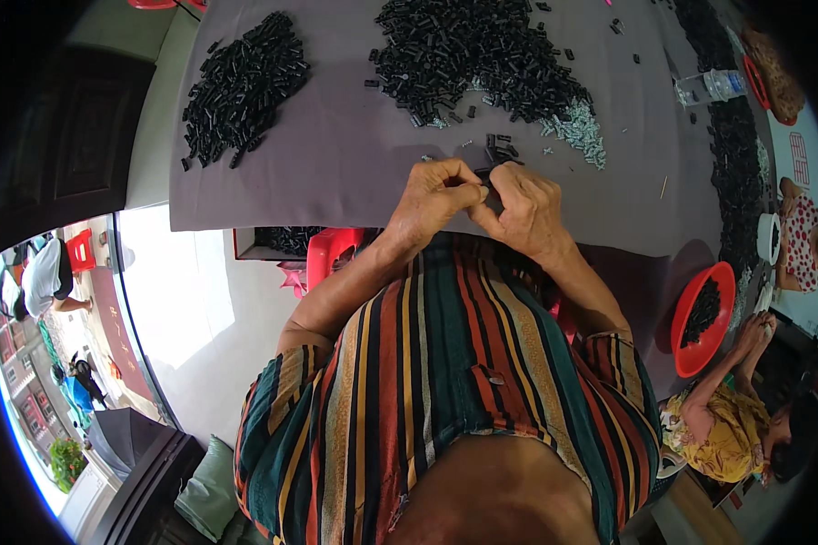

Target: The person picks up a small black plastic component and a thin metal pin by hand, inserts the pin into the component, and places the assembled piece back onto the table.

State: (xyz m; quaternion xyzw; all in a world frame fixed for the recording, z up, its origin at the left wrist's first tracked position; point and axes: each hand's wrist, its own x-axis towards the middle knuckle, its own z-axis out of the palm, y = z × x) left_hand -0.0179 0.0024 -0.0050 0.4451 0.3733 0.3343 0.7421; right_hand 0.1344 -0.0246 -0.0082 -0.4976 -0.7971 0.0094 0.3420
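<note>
Both your hands meet at the near edge of the grey table (pixel 336 173), left hand (pixel 434 195) and right hand (pixel 523 211) pinching one small black part (pixel 487 184) between the fingertips. It looks light, stiff and easy to fumble, so hold it by its ends. Two heaps of black parts (pixel 477 54) lie well beyond your grip.

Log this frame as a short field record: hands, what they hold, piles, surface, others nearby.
left hand: fingers pinched at a small black plastic part
right hand: fingers meet the same part
piles: big heap of small black plastic pieces; smaller heap to its left; small silvery metal pieces
surface: grey cloth-covered table
others: person in yellow top beside red round plastic bowl
</note>
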